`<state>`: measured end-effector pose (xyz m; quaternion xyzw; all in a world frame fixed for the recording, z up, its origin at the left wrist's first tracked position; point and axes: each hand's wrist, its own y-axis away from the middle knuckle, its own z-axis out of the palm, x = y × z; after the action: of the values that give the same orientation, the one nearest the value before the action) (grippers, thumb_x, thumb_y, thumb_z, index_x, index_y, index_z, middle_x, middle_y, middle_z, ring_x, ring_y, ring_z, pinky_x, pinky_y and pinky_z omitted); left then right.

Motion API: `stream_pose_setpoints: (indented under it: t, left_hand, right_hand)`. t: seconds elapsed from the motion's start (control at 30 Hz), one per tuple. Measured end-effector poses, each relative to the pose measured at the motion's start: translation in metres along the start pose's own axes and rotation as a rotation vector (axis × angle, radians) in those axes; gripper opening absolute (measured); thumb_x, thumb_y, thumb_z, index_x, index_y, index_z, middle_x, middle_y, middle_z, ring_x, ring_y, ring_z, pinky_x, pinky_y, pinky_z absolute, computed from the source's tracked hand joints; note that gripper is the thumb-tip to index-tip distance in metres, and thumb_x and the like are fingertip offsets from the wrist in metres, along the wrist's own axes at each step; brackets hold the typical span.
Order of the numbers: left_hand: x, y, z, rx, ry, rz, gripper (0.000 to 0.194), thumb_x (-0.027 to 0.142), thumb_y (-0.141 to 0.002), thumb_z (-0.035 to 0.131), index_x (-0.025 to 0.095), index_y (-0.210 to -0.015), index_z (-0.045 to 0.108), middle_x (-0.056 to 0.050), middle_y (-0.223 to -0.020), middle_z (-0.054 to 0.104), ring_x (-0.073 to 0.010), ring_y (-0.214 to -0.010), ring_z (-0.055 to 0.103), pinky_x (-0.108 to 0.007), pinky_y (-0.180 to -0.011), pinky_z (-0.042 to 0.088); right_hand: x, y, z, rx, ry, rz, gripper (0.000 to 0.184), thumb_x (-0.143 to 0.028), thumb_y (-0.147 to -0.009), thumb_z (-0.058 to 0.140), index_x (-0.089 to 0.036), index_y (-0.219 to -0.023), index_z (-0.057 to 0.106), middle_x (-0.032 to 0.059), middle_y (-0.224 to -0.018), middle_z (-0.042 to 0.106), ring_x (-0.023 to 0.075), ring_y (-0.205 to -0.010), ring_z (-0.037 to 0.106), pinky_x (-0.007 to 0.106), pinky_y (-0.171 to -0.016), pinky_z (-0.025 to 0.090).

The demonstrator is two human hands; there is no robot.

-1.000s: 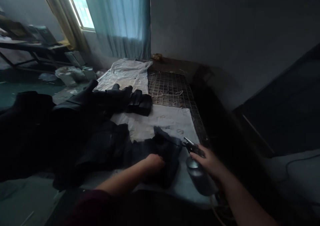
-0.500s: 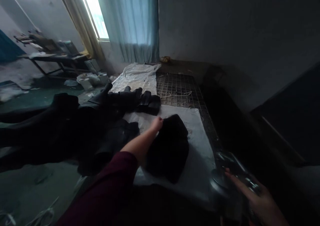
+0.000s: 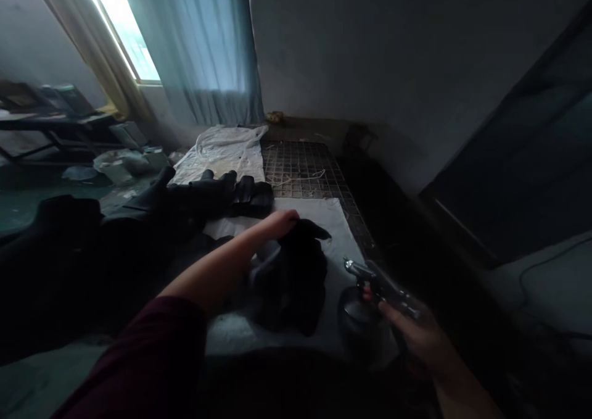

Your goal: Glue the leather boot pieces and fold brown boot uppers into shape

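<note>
My left hand (image 3: 285,221) reaches out over the white sheet (image 3: 324,212), its fingers closed on the top edge of a black moulded-looking piece (image 3: 303,277). That piece hangs or leans over the sheet, its lower part dark and blurred, so its exact kind cannot be made out. Wrapped in my right hand (image 3: 411,332) is a metal spray gun (image 3: 365,271) with a dark cup (image 3: 356,314) under it. The nozzle points towards the left and the black piece, with a gap between them. Dim light hides some fingers of my right hand.
Several black pieces (image 3: 139,221) are heaped at the left. Beyond the sheet lie a wire grid (image 3: 300,166) with loose cord and a crumpled white cloth (image 3: 222,150). Boxes and bags (image 3: 120,166) stand on the floor near a dark table (image 3: 55,123). A curtain (image 3: 203,49) hangs by the window.
My view has turned right. The black piece lay broad and flat-looking; now its top edge is folded or tilted in my left hand. The spray gun has come up and nearer to it.
</note>
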<state>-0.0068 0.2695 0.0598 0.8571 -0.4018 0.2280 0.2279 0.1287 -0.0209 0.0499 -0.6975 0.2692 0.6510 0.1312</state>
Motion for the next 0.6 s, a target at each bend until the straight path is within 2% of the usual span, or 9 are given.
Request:
stream_pose_setpoints:
  t: [0.1, 0.17, 0.27, 0.37, 0.47, 0.53, 0.6]
  left_hand:
    - [-0.001, -0.010, 0.009, -0.007, 0.031, -0.040, 0.021, 0.011, -0.079, 0.046, 0.015, -0.094, 0.060, 0.000, -0.079, 0.060, -0.0127, -0.077, 0.054, -0.022, -0.071, 0.043]
    - [-0.003, -0.017, 0.020, -0.040, 0.057, -0.085, 0.016, 0.009, -0.078, 0.049, 0.013, -0.089, 0.060, 0.000, -0.075, 0.059, -0.0115, -0.072, 0.054, -0.023, -0.067, 0.045]
    - [-0.007, -0.022, 0.041, -0.052, 0.102, -0.193, 0.010, 0.015, -0.082, 0.052, 0.011, -0.089, 0.058, 0.000, -0.073, 0.058, -0.0099, -0.063, 0.054, -0.024, -0.060, 0.047]
    - [-0.016, -0.020, 0.051, 0.004, 0.136, -0.317, 0.017, 0.024, -0.086, 0.050, 0.010, -0.093, 0.057, -0.001, -0.076, 0.058, -0.0093, -0.062, 0.055, -0.024, -0.057, 0.049]
    - [-0.034, -0.014, 0.036, 0.106, 0.131, -0.423, 0.017, 0.026, -0.086, 0.051, 0.010, -0.091, 0.057, -0.002, -0.079, 0.059, -0.0099, -0.065, 0.057, -0.024, -0.058, 0.050]
    - [-0.050, -0.009, 0.009, 0.203, 0.105, -0.476, 0.017, 0.025, -0.085, 0.052, 0.010, -0.092, 0.057, -0.003, -0.082, 0.059, -0.0107, -0.067, 0.057, -0.026, -0.060, 0.051]
    - [-0.064, -0.001, -0.030, 0.325, 0.069, -0.502, 0.017, 0.024, -0.085, 0.052, 0.010, -0.095, 0.056, -0.004, -0.086, 0.059, -0.0121, -0.072, 0.058, -0.028, -0.063, 0.051]
  right_hand:
    - [-0.010, -0.001, 0.011, 0.086, 0.005, -0.166, 0.034, -0.044, -0.073, 0.062, -0.023, -0.100, 0.067, 0.0083, -0.094, 0.070, 0.0274, -0.093, 0.063, 0.041, -0.084, 0.049]
    - [-0.011, -0.008, 0.028, 0.125, 0.031, -0.260, 0.033, -0.043, -0.077, 0.058, -0.023, -0.103, 0.065, 0.0084, -0.096, 0.069, 0.0271, -0.096, 0.061, 0.042, -0.086, 0.047]
    - [-0.001, -0.029, 0.061, 0.182, 0.031, -0.350, 0.033, -0.042, -0.079, 0.053, -0.021, -0.103, 0.062, 0.0095, -0.102, 0.066, 0.0261, -0.099, 0.059, 0.043, -0.089, 0.044]
    - [0.017, -0.060, 0.095, 0.283, -0.019, -0.353, 0.035, -0.043, -0.078, 0.050, -0.018, -0.101, 0.059, 0.0110, -0.101, 0.064, 0.0253, -0.097, 0.059, 0.043, -0.089, 0.043]
    - [0.035, -0.090, 0.115, 0.298, 0.015, -0.250, 0.040, -0.045, -0.076, 0.049, -0.017, -0.104, 0.055, 0.0104, -0.101, 0.063, 0.0242, -0.096, 0.058, 0.041, -0.088, 0.043]
    - [0.044, -0.103, 0.122, 0.283, 0.067, -0.188, 0.044, -0.046, -0.074, 0.050, -0.017, -0.107, 0.053, 0.0107, -0.104, 0.061, 0.0242, -0.098, 0.057, 0.041, -0.090, 0.042]
    - [0.050, -0.110, 0.124, 0.262, 0.089, -0.144, 0.048, -0.047, -0.073, 0.050, -0.016, -0.109, 0.052, 0.0113, -0.108, 0.060, 0.0247, -0.101, 0.055, 0.041, -0.091, 0.040]
